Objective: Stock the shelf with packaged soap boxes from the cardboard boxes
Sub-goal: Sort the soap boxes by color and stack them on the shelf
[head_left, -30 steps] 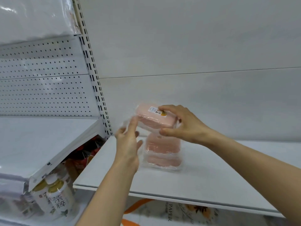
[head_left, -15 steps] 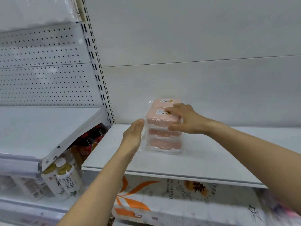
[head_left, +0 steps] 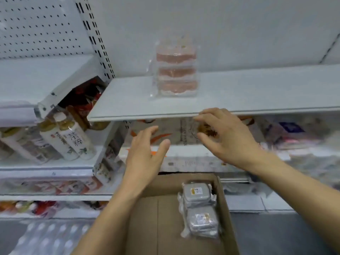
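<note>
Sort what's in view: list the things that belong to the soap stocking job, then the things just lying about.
Job:
stack of pink soap packs on the white shelf
cardboard box
grey soap packs inside it
left hand and right hand, both empty

Lying about:
drink bottles on the left shelving
paper packs on the shelf below

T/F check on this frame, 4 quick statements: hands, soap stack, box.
1. Both hands, left and right, hold nothing. True.
2. The pink soap packs in clear wrap lie in the brown cardboard box. False: they are stacked on the white metal shelf.
3. Grey wrapped soap packs lie in the box. True.
4. The right hand grips the pink stack. False: it is below the shelf edge, apart from it.
</note>
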Demonstrator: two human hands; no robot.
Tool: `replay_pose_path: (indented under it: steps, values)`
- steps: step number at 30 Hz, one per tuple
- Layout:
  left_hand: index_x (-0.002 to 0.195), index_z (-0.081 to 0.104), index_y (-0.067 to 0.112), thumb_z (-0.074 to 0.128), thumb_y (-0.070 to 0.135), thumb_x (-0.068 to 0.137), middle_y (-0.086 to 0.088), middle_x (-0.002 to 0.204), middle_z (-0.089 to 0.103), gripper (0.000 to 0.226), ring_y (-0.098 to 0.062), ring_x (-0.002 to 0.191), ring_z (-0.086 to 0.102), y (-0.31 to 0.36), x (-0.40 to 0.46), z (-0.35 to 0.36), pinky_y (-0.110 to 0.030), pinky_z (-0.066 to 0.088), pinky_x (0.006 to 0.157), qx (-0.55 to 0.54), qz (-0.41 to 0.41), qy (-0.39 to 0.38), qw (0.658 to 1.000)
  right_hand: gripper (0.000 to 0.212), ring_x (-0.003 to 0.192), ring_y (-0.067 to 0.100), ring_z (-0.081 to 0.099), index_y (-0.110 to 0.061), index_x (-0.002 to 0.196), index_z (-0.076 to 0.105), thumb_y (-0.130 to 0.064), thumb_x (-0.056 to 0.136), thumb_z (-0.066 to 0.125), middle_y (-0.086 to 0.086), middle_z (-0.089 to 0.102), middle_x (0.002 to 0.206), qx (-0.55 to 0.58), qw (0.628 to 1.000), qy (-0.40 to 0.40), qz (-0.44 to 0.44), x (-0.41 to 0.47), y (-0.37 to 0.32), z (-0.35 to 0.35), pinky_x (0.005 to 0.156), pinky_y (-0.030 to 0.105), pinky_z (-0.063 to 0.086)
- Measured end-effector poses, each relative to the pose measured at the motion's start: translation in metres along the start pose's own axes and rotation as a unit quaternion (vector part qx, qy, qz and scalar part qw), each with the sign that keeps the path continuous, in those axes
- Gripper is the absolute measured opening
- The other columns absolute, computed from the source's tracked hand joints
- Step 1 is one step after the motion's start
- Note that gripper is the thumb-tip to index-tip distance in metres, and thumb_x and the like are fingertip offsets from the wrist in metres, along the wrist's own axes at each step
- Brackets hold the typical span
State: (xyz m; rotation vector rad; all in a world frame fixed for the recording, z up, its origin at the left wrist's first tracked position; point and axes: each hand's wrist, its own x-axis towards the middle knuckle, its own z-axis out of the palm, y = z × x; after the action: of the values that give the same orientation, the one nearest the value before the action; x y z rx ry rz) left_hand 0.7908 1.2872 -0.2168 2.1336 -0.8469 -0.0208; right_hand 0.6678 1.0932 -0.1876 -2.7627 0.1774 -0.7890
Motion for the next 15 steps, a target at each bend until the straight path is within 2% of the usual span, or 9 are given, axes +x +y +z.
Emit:
replay_pose_path:
  steps: [5, 7, 10, 12, 15]
  values:
    - [0.128, 0.057, 0.021, 0.066, 0.033, 0.091, 0.006, 0.123, 0.062, 0.04, -0.01, 0.116, 0.056, -0.063, -0.066, 0.055, -0.025, 0.042, 0.097, -0.053, -0.125, -0.143, 0.98, 0.04, 0.115, 0.022, 0.054, -0.023, 0.125, 0.059, -0.033, 0.086, 0.064, -0.001, 0.058, 0.123, 0.031, 0.976, -0.183, 0.118, -0.106, 0.024, 0.068, 0.091, 0.041, 0.047]
    - [0.127, 0.057, 0.023, 0.066, 0.03, 0.091, 0.007, 0.117, 0.063, 0.038, -0.009, 0.112, 0.058, -0.084, -0.088, 0.076, -0.022, 0.042, 0.092, -0.058, -0.17, -0.186, 0.966, 0.048, 0.124, 0.022, 0.049, -0.027, 0.131, 0.054, -0.037, 0.085, 0.064, -0.002, 0.052, 0.133, 0.017, 0.95, -0.273, 0.149, -0.138, 0.036, 0.095, 0.096, 0.039, 0.045]
    - [0.127, 0.055, 0.029, 0.061, 0.03, 0.094, 0.008, 0.121, 0.06, 0.034, -0.005, 0.108, 0.055, -0.112, -0.109, 0.111, -0.022, 0.042, 0.087, -0.072, -0.238, -0.243, 0.938, 0.064, 0.131, 0.018, 0.039, -0.034, 0.141, 0.038, -0.045, 0.083, 0.063, -0.005, 0.039, 0.146, 0.016, 0.902, -0.39, 0.181, -0.178, 0.05, 0.138, 0.1, 0.035, 0.043]
    - [0.126, 0.055, 0.029, 0.06, 0.031, 0.095, 0.006, 0.123, 0.059, 0.032, -0.004, 0.104, 0.055, -0.129, -0.115, 0.139, -0.018, 0.042, 0.078, -0.068, -0.275, -0.254, 0.925, 0.078, 0.136, 0.017, 0.031, -0.036, 0.146, 0.025, -0.052, 0.081, 0.065, -0.007, 0.027, 0.153, 0.028, 0.877, -0.436, 0.198, -0.2, 0.059, 0.166, 0.105, 0.037, 0.04]
    - [0.129, 0.055, 0.021, 0.06, 0.028, 0.094, 0.004, 0.126, 0.059, 0.036, -0.007, 0.104, 0.054, -0.146, -0.114, 0.181, -0.019, 0.039, 0.081, -0.059, -0.296, -0.261, 0.917, 0.086, 0.144, 0.02, 0.018, -0.029, 0.15, 0.014, -0.039, 0.083, 0.067, -0.003, 0.018, 0.158, 0.013, 0.865, -0.462, 0.193, -0.224, 0.073, 0.203, 0.113, 0.039, 0.032]
